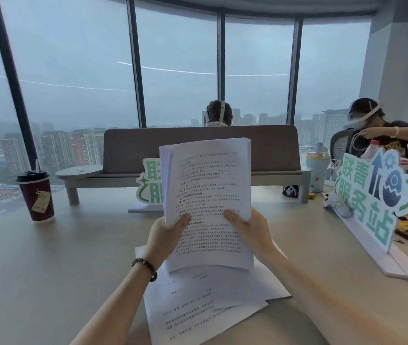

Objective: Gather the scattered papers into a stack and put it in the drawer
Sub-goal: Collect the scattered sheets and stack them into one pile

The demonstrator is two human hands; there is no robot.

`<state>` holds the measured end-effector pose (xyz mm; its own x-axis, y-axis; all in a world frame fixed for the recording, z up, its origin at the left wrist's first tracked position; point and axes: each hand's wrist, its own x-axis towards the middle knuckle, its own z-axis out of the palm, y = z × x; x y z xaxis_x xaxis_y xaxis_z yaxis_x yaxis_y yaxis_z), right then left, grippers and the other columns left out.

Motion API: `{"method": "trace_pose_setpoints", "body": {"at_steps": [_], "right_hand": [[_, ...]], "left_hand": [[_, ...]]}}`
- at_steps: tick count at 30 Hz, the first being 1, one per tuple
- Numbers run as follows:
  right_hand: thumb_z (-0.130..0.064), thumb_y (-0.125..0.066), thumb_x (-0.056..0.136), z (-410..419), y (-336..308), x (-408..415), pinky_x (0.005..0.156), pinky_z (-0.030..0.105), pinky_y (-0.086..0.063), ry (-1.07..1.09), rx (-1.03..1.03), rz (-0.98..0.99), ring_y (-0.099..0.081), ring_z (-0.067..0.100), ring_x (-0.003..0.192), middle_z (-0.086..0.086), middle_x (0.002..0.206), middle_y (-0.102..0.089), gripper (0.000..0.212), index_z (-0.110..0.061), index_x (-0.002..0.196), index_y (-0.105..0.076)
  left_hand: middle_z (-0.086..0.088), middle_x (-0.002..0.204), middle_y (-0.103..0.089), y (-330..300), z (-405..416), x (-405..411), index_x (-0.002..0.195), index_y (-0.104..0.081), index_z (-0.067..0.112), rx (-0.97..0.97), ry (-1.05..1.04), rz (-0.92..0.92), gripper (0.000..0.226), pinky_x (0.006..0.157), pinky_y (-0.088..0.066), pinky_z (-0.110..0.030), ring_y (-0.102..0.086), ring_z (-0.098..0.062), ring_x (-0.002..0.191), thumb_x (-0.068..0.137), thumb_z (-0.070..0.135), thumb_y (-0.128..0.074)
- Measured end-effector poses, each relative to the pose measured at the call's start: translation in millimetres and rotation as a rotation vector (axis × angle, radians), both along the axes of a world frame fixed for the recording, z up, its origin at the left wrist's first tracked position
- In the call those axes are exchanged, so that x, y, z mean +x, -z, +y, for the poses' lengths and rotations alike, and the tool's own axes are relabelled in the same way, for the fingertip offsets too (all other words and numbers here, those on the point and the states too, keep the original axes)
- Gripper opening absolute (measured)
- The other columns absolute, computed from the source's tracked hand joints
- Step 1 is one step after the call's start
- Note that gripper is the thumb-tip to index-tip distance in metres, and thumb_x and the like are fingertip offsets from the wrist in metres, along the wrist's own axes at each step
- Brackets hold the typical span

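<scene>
On the desk (48, 257) perhaps three loose sheets (198, 302) (overlapping), one stack (208, 195) gripped upright by left hand (165, 235) and right hand (250, 227).

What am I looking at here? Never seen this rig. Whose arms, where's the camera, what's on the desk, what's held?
There is no robot: a person wears one wide-angle camera on the head, looking forward and down, so the arms reaching in from the bottom are that person's own. The left hand and the right hand each grip a side of a thick stack of printed papers, held upright above the desk, thumbs on the front page. More loose sheets still lie spread on the desk under the stack. Also there: a dark red coffee cup at the left and a green-lettered sign at the right. No drawer is in view.
</scene>
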<state>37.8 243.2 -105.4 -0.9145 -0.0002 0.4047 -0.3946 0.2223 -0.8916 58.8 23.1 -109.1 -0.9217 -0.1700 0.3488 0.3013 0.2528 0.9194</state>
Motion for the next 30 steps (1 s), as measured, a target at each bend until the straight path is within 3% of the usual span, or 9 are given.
{"method": "trace_pose_setpoints", "body": {"at_steps": [2,6,8,10,13,16,19,23,30], "right_hand": [[-0.038,-0.064,0.094,-1.8,-11.7,0.5,0.057,0.016,-0.055,-0.012,0.046,0.009,-0.071,0.000,0.073,-0.014,0.095,-0.073,0.021,-0.027,0.112,-0.064],[-0.047,-0.047,0.101,0.5,-25.4,1.4,0.076,0.039,-0.062,-0.145,-0.028,-0.260,-0.075,0.017,0.084,-0.002,0.100,-0.076,0.032,-0.023,0.111,-0.067],[-0.055,-0.034,0.102,8.3,-27.6,-0.1,0.070,0.035,-0.061,-0.133,0.005,-0.359,-0.073,0.021,0.084,0.002,0.097,-0.075,0.048,-0.021,0.106,-0.067],[-0.059,-0.029,0.101,20.4,-20.4,-8.4,0.072,0.038,-0.060,0.036,0.206,-0.325,-0.070,0.023,0.081,0.008,0.093,-0.073,0.056,-0.014,0.101,-0.063],[-0.062,-0.032,0.098,48.5,5.2,-25.0,0.090,0.043,-0.051,0.320,0.809,-0.319,-0.061,0.027,0.101,0.011,0.117,-0.066,0.056,-0.016,0.119,-0.055],[-0.065,-0.037,0.095,64.7,23.1,-32.7,0.096,0.046,-0.047,0.338,1.046,-0.441,-0.054,0.032,0.120,0.010,0.132,-0.057,0.062,-0.019,0.135,-0.045],[-0.062,-0.050,0.089,66.2,25.5,-35.3,0.096,0.044,-0.046,0.313,1.052,-0.414,-0.052,0.032,0.123,0.008,0.134,-0.057,0.063,-0.021,0.136,-0.043],[-0.051,-0.066,0.082,62.8,25.0,-36.3,0.097,0.040,-0.047,0.266,1.021,-0.386,-0.053,0.029,0.123,0.006,0.136,-0.057,0.065,-0.020,0.135,-0.044],[-0.025,-0.080,0.079,67.5,24.6,-40.4,0.088,0.030,-0.045,0.217,0.659,-0.430,-0.053,0.024,0.121,0.007,0.139,-0.053,0.069,-0.018,0.139,-0.046]], "left_hand": [[-0.019,0.086,-0.073,-2.8,-3.1,-0.4,0.091,-0.071,0.004,-0.062,-0.035,0.017,0.033,0.070,-0.058,-0.050,-0.070,-0.036,0.081,0.092,0.036,-0.065],[-0.008,0.093,-0.078,-8.8,-17.8,-0.1,0.099,-0.073,0.005,0.114,0.075,-0.100,0.025,0.068,-0.061,-0.036,-0.075,-0.026,0.084,0.093,0.028,-0.065],[-0.008,0.096,-0.078,-5.8,-28.8,-3.1,0.100,-0.074,0.007,0.157,0.119,-0.239,0.025,0.065,-0.060,-0.033,-0.076,-0.025,0.082,0.094,0.029,-0.064],[-0.012,0.103,-0.076,1.4,-45.7,-13.1,0.103,-0.072,0.005,0.143,0.108,-0.377,0.030,0.072,-0.060,-0.035,-0.074,-0.027,0.085,0.093,0.032,-0.065],[-0.018,0.122,-0.068,12.3,-70.4,-28.6,0.117,-0.065,0.002,0.203,0.087,-0.506,0.035,0.099,-0.051,-0.047,-0.067,-0.034,0.105,0.096,0.029,-0.060],[-0.016,0.132,-0.061,21.5,-80.0,-31.8,0.121,-0.061,0.003,0.225,0.061,-0.542,0.031,0.108,-0.042,-0.045,-0.057,-0.034,0.120,0.101,0.025,-0.051],[-0.011,0.126,-0.059,25.2,-76.7,-26.8,0.130,-0.055,0.002,0.265,0.047,-0.586,0.033,0.106,-0.042,-0.040,-0.052,-0.034,0.128,0.103,0.022,-0.046],[-0.017,0.124,-0.064,28.2,-75.8,-26.4,0.127,-0.057,-0.001,0.240,0.035,-0.587,0.036,0.104,-0.045,-0.044,-0.061,-0.033,0.113,0.102,0.024,-0.051],[-0.019,0.125,-0.065,27.9,-65.1,-31.3,0.129,-0.058,-0.002,0.238,0.053,-0.558,0.040,0.104,-0.047,-0.048,-0.062,-0.034,0.111,0.100,0.026,-0.054]]}}
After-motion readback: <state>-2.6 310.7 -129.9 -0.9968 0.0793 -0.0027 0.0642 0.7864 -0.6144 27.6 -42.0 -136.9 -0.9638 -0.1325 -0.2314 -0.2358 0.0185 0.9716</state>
